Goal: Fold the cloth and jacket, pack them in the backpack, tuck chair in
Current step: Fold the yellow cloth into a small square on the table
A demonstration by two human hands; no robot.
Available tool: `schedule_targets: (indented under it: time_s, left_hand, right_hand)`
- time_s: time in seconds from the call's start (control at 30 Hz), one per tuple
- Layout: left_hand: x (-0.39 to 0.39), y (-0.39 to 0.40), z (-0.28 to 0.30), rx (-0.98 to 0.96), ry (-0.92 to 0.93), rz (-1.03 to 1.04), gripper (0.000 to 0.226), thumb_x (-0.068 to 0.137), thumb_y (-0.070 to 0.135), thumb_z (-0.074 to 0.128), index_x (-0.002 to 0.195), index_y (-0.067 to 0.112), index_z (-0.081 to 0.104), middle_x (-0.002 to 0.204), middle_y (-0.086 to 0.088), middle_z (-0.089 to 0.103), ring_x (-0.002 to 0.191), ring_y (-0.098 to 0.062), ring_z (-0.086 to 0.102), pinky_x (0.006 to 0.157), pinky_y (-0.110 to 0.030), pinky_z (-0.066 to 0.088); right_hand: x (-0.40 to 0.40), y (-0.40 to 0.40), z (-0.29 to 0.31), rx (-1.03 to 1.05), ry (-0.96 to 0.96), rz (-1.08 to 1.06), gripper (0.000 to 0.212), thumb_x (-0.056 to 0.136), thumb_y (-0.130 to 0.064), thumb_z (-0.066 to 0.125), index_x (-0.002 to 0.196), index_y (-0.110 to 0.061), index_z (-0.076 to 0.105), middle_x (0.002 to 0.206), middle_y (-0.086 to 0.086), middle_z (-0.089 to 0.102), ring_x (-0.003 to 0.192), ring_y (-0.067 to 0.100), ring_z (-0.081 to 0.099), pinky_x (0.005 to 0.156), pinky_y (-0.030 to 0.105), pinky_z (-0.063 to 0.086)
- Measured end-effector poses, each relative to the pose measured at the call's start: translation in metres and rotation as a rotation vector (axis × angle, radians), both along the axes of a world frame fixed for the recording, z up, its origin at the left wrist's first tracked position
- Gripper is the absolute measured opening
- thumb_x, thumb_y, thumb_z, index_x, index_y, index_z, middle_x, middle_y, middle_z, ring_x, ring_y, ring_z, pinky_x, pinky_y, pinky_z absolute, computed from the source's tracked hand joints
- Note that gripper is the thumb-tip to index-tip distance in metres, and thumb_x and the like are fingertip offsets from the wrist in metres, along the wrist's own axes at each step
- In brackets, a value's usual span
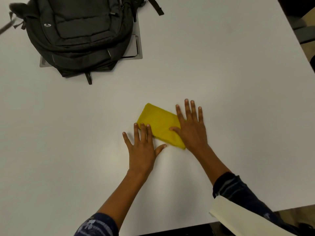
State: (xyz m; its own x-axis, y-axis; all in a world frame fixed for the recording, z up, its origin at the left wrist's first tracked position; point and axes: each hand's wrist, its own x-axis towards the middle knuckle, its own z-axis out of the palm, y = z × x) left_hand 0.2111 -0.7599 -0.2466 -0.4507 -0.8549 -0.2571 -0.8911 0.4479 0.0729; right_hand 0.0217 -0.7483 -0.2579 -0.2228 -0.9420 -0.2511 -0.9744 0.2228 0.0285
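White tabletop (221, 74) all round; left hand (141, 147) flat, fingers spread, tips on the folded yellow cloth (160, 123), right hand (190, 126) pressing its other end, gripping nothing. Smooth outward, firm the creases. Black backpack (80, 31) waits beyond.

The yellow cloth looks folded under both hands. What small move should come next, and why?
Probably close the right hand around the cloth and lift it toward the backpack. The cloth already lies as a compact folded rectangle, both hands are flat and open, the left hand touching only its near corner, and the backpack sits apart on the table.
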Motion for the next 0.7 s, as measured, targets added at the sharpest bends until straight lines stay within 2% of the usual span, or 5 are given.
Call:
schedule_targets:
  time_s: [0.1, 0.23, 0.43, 0.57, 0.7]
  left_hand:
    - [-0.002, 0.001, 0.003, -0.141, 0.153, -0.099, 0.054, 0.078, 0.036, 0.074, 0.117, -0.001, 0.063, 0.119, -0.024, 0.062, 0.116, -0.039, 0.056, 0.099, -0.059, 0.04]
    - [0.0, 0.003, -0.009, -0.132, 0.345, -0.266, 0.045, 0.085, 0.007, 0.065, 0.125, -0.009, 0.054, 0.133, -0.029, 0.049, 0.124, -0.042, 0.048, 0.103, -0.053, 0.039]
    - [-0.008, -0.013, -0.017, 0.082, 0.354, -0.195, 0.054, 0.096, 0.012, 0.05, 0.145, 0.007, 0.028, 0.152, -0.018, 0.019, 0.141, -0.035, 0.02, 0.114, -0.042, 0.018]
    - [-0.041, -0.052, -0.021, 0.104, 0.338, -0.174, 0.055, 0.102, 0.016, 0.032, 0.148, 0.017, 0.002, 0.156, -0.009, -0.008, 0.146, -0.025, -0.004, 0.114, -0.022, -0.008]
    - [-0.082, -0.098, -0.022, 0.158, 0.382, -0.13, 0.052, 0.103, 0.022, 0.026, 0.149, 0.018, 0.001, 0.158, -0.009, -0.003, 0.147, -0.023, 0.0, 0.115, -0.024, -0.004]
  right_hand:
    - [0.004, -0.006, 0.014, -0.127, -0.012, -0.053, 0.067, 0.097, -0.031, 0.048, 0.149, -0.004, 0.016, 0.156, 0.022, 0.008, 0.145, 0.038, 0.003, 0.117, 0.047, -0.002]
    - [0.043, 0.028, 0.008, -0.312, -0.136, -0.033, 0.058, 0.083, -0.013, 0.066, 0.135, 0.004, 0.046, 0.142, 0.025, 0.041, 0.133, 0.043, 0.036, 0.108, 0.056, 0.03]
    - [0.035, 0.042, -0.014, -0.113, -0.234, 0.008, 0.064, 0.097, -0.049, 0.026, 0.15, -0.015, 0.01, 0.158, 0.009, 0.005, 0.146, 0.028, 0.002, 0.119, 0.046, 0.006]
    - [-0.005, -0.001, -0.017, -0.084, -0.213, 0.055, 0.064, 0.098, -0.049, 0.027, 0.149, -0.023, -0.002, 0.158, 0.004, -0.007, 0.146, 0.025, -0.009, 0.119, 0.043, -0.005]
    - [-0.042, -0.044, -0.019, -0.075, -0.195, 0.023, 0.062, 0.099, -0.049, 0.024, 0.149, -0.025, -0.004, 0.159, 0.005, -0.009, 0.146, 0.025, -0.012, 0.117, 0.041, -0.01]
